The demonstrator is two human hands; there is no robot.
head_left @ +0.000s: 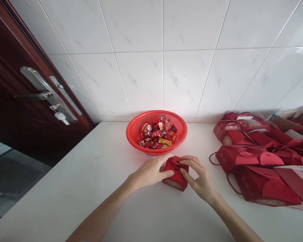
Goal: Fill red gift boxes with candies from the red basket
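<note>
A small red paper candy box [176, 176] stands upright on the white tabletop, a round gold pattern on its front and dark slots in its top flaps. From the left my left hand [153, 170] grips it, thumb on the near flap and fingers around the far side, partly hidden. My right hand [198, 173] curls around the box's right side, its fingertips on the top flap and its thumb on the near edge. Just behind the box sits a red plastic basket [131, 132] holding many wrapped candies [158, 132].
At the right, several red boxes [265, 185] with cord handles are packed in rows against the tiled wall [138, 84]. A dark red door [12, 111] with a metal handle and hanging keys [62, 117] is at the left, beyond the table's edge.
</note>
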